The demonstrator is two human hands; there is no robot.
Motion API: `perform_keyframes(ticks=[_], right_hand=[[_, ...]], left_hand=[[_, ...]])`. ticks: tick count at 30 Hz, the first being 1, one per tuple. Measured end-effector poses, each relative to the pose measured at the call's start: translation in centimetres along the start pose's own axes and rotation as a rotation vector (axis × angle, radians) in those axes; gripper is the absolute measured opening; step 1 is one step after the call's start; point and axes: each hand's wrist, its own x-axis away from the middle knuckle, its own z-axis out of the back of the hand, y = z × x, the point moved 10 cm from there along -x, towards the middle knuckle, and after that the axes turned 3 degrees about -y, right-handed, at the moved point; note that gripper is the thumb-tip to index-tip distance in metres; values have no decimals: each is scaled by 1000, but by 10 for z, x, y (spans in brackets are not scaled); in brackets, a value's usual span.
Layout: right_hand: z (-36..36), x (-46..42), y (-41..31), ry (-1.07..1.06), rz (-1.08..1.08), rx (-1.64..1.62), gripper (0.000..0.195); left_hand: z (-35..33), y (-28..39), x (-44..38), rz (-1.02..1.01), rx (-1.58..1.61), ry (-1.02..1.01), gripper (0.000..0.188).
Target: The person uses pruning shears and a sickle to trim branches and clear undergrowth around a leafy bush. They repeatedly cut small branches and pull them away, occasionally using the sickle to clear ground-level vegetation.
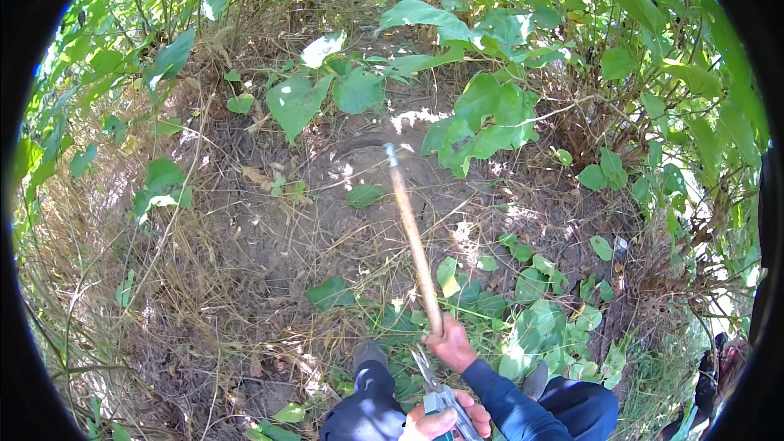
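A long-handled tool with a pale wooden handle (413,239) is gripped near its lower end by my right hand (453,343). The handle points away from me to a metal collar (390,155), and a dark curved blade, like a sickle's, arcs left from it over the soil. Below, near the bottom edge, my left hand (438,422) is closed around a hand tool (442,403) with grey and green handles, which looks like pruning shears. Its narrow metal jaws point up and left, close beside my right hand. The lower part of my left hand is cut off.
Leafy green plants (490,104) overhang the far side and the right. Dry grass (165,257) and thin stems cover the ground at left. Broad leaves (539,324) lie low at right. My shoes (369,354) and dark-clad knees (364,407) show at the bottom.
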Motion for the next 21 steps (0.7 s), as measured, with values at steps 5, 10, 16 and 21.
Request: perform_keyframes(ticks=[5, 10, 16, 21], right_hand=[[51, -42, -17, 123, 4, -104, 28], [83, -110, -129, 168, 155, -273, 20], [94, -236, -228, 50, 155, -101, 35], [70, -256, -241, -132, 250, -408, 21]], left_hand=[[13, 9, 1, 11, -125, 73, 41], [22, 16, 3, 38, 43, 126, 38], [8, 33, -6, -39, -89, 126, 45], [6, 32, -17, -31, -172, 99, 51]])
